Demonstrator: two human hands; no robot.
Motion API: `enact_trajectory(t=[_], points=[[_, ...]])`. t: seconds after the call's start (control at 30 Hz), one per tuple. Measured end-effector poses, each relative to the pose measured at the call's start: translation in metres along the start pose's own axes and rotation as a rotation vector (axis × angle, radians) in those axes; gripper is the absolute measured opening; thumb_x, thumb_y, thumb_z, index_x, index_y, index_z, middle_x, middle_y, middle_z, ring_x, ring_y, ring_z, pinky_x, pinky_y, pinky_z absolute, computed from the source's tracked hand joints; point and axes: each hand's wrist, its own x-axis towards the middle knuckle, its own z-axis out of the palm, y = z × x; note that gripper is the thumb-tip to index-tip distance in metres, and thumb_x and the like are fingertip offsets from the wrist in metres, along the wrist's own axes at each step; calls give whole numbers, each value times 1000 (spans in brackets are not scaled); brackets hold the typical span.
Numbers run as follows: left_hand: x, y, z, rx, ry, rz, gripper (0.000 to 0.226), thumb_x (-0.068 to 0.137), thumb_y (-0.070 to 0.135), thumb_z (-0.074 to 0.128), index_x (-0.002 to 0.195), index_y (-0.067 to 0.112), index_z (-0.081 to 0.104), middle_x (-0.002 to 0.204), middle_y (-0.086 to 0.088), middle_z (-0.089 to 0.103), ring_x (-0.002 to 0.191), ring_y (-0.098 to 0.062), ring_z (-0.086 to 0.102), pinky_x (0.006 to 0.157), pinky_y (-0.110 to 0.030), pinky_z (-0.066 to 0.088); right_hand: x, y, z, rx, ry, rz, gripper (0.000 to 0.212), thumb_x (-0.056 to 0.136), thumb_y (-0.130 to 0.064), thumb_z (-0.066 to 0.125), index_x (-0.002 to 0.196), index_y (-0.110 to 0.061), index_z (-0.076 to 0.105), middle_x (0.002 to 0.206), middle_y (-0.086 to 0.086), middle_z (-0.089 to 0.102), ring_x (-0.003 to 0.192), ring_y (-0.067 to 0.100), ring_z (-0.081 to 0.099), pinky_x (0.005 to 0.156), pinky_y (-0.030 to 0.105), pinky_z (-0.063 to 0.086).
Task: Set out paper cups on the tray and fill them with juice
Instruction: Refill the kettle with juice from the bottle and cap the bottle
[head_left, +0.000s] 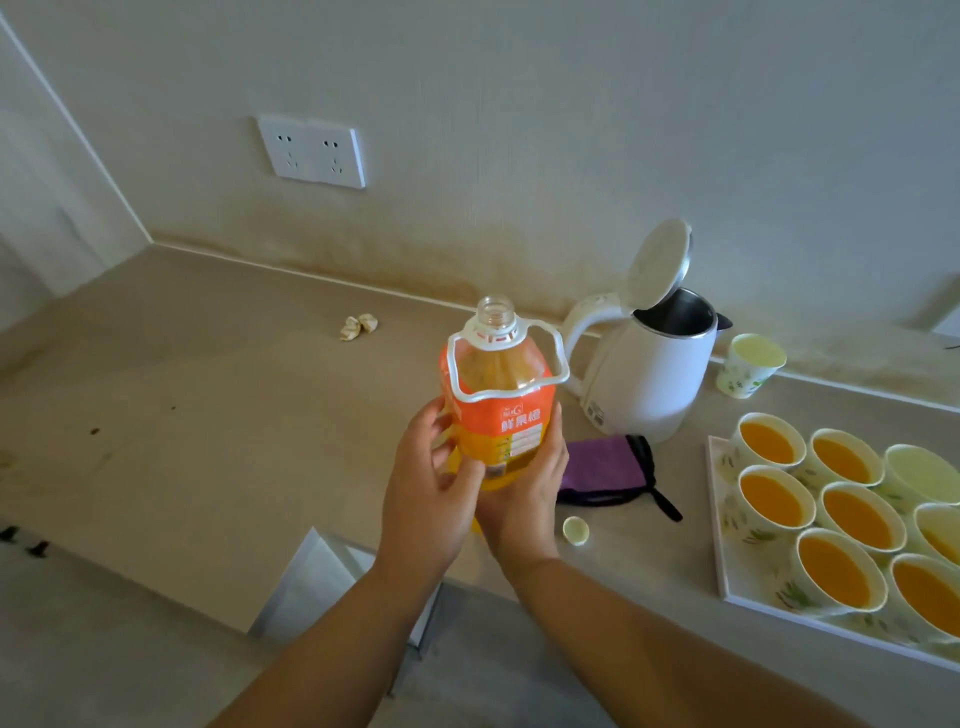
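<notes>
Upright in both hands (431, 499) (527, 493), the uncapped bottle (501, 421) holds some juice (493, 480).

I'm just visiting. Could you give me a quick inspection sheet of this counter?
Surface: beige countertop, some dark specks.
Job's things: uncapped orange-labelled plastic juice bottle, upright; white rectangular tray carrying leaf-printed paper cups, most filled with juice, one looks empty; small pale bottle cap on the counter.
Clutter: white electric kettle, lid open; purple cloth pouch; crumpled paper scrap; spare paper cup beside kettle.
Grips: left hand and right hand both hold the bottle.
Cables: nothing seen.
Surroundings: beige wall with white double socket.
</notes>
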Motion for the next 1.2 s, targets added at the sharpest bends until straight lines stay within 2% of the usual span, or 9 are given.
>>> enact_trajectory(t=[0.2,0.27,0.4,0.53,0.63,0.73,0.83,0.97,1.2], points=[[32,5,-9,47,-129,-17,74,71,25,53,141,39,29,140,15,42,129,-4,43,105,-37,43,21,12,11,67,25,15,115,52,-37,87,145,-20,22,136,1,45,125,15,47,103,38,43],[37,7,-8,22,-155,-22,74,74,21,53,141,39,28,136,16,46,126,-4,47,100,-31,46,31,12,7,89,-18,12,107,52,-20,92,139,-26,28,124,-11,51,112,-1,53,95,25,46],[41,8,-13,-25,-94,17,59,89,-2,51,134,33,38,116,29,49,103,13,55,78,-4,44,45,5,-6,65,-100,11,105,53,-16,90,135,-35,28,120,-17,51,111,2,52,96,34,49],[45,30,-21,5,0,70,43,91,14,56,130,29,45,120,13,56,89,13,59,77,-13,50,46,-19,-30,24,-162,-68,100,52,-23,86,131,-40,26,125,-13,50,114,2,51,94,30,48],[45,60,-24,58,68,330,58,82,42,59,135,27,41,130,12,48,116,-8,53,92,-31,50,44,-41,-65,-20,-248,-107,101,52,-29,84,134,-38,25,127,-13,50,114,-2,51,88,21,49],[41,97,-18,267,86,824,55,88,34,54,137,15,38,137,5,39,129,-25,42,101,-50,41,48,-58,-100,-70,-328,-128,99,53,-18,87,130,-37,28,119,-19,52,109,-6,53,84,22,50],[32,131,6,442,109,1105,44,89,26,53,127,2,54,128,-15,52,121,-34,47,107,-39,34,56,-76,-136,-179,-391,-170,102,50,-22,86,133,-36,30,120,-15,55,108,2,56,87,29,52],[21,146,50,486,149,1191,32,87,20,54,109,2,69,113,-15,63,104,-32,54,100,-35,37,75,-98,-192,-328,-504,-211,96,54,-22,87,128,-38,28,113,-19,55,102,-1,57,78,14,48],[4,175,123,504,234,1100,45,83,21,53,121,-3,59,115,-17,62,108,-26,46,102,-28,32,128,-119,-286,-531,-588,-253,101,62,-16,86,139,-32,24,108,-25,50,96,-7,54,66,3,45]])
